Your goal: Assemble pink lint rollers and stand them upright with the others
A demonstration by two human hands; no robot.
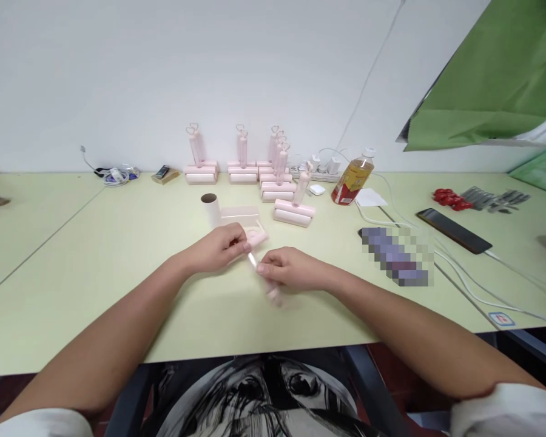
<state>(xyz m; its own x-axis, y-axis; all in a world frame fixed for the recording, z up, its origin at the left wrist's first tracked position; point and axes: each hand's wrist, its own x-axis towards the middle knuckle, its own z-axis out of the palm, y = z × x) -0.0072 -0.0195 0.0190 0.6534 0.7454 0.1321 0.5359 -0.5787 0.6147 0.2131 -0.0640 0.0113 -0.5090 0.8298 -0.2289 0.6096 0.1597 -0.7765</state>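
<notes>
My left hand [225,247] is closed in a pinch on a pale pink lint roller handle [252,260], near its wider pink end. My right hand [292,267] has its fingers wrapped round the lower part of the same handle, whose tip is smeared by motion. Just beyond my left hand, a white paper roll [212,213] stands upright with its brown core showing. Beside it lies a translucent pink cover [239,215], partly behind the handle's wide end. The nearest complete pink lint roller [294,212] stands beyond my right hand, apart from it.
Several more pink lint rollers [201,176] stand along the wall. A drink bottle [353,179], a power strip [327,176], a dark phone [454,230], white cables [464,285] and red-and-grey items [452,199] are on the right. A coiled cable [117,176] lies at the back left.
</notes>
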